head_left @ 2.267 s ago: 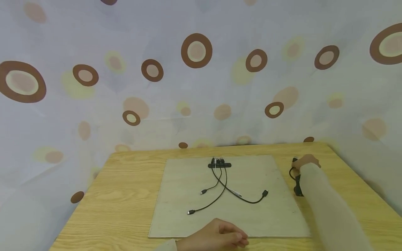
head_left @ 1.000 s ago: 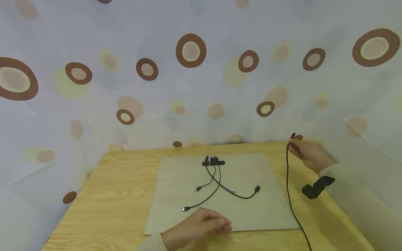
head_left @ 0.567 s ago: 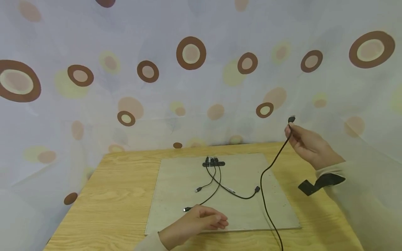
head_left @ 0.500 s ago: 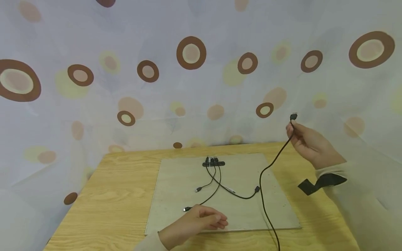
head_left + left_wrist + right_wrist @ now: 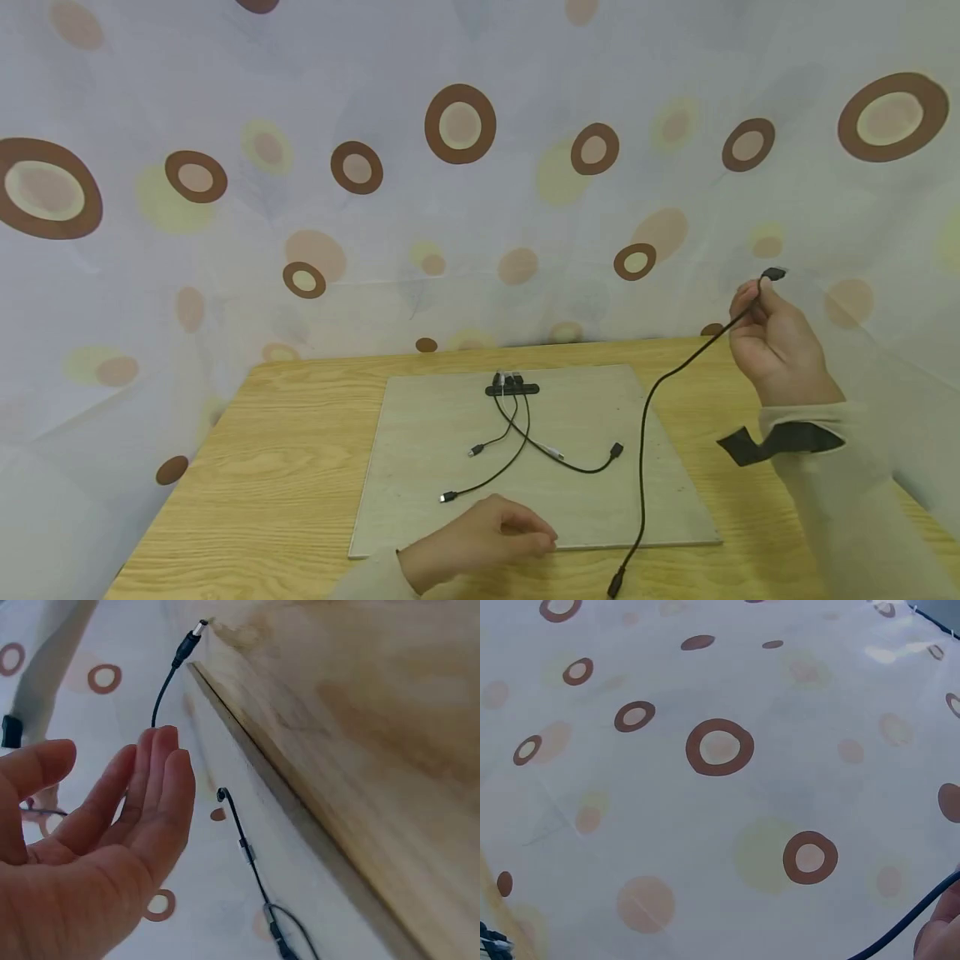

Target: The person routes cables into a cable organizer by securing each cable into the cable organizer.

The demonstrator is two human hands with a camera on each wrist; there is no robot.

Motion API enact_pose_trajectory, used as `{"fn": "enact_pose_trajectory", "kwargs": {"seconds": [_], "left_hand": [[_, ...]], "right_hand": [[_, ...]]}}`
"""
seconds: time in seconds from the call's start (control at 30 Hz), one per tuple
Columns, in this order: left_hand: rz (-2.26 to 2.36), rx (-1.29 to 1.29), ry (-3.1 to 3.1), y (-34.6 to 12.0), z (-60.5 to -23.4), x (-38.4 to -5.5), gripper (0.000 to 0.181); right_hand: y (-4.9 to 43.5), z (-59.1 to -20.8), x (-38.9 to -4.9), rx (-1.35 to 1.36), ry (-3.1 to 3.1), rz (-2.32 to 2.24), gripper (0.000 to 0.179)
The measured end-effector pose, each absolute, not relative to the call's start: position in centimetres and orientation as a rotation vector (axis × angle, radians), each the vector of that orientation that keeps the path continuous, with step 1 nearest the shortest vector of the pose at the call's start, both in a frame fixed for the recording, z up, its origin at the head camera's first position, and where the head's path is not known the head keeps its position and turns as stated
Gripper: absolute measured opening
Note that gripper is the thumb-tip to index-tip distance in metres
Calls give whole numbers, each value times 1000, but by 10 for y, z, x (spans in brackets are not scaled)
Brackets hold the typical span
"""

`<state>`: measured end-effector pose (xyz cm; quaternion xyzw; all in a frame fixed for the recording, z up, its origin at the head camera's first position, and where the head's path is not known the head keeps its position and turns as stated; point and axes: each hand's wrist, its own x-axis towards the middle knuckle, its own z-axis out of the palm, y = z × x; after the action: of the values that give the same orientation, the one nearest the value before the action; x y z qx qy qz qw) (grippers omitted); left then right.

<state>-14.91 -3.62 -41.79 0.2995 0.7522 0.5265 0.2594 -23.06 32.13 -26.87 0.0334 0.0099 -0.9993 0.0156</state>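
My right hand [image 5: 783, 346] is raised above the table's right side. Its thumb and fingers pinch a black cable [image 5: 643, 433] just below a black plug [image 5: 774, 273] with a metal end. The cable hangs in a curve to another connector [image 5: 615, 583] at the lower frame edge. In the right wrist view, only part of that hand's fingers [image 5: 941, 930] shows. My left hand [image 5: 480, 537] rests by the pale board's [image 5: 420, 442] front edge, fingers loosely bent, holding nothing. A dark plug with a silver tip [image 5: 187, 646] appears beyond its fingertips in the left wrist view.
A black cable holder [image 5: 512, 389] near the board's back edge carries several cables. Their loose ends, including a black plug [image 5: 448, 497] and another black connector [image 5: 617, 450], lie across the board. Patterned cloth [image 5: 465, 208] hangs behind the wooden table [image 5: 247, 467].
My right hand has lifted the black cable off the table's right side, then shifted right with it. The cable's lower connector has come into view. My left hand has barely moved.
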Motion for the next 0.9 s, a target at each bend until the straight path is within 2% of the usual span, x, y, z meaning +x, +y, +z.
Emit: {"fn": "enact_pose_trajectory", "kwargs": {"seconds": [0.23,0.4,0.73,0.9], "left_hand": [[847,1121,2433,-2,-412,-140,21],[540,1269,2534,24,-415,-136,29],[255,1253,2675,57,-427,-129,51],[282,1243,2632,64,-430,-131,50]], "right_hand": [[323,-269,-230,130,35,-3143,17],[322,-271,-232,128,60,-3127,3],[318,-277,-232,153,119,-3124,7],[318,-282,-232,139,157,-3131,4]]}}
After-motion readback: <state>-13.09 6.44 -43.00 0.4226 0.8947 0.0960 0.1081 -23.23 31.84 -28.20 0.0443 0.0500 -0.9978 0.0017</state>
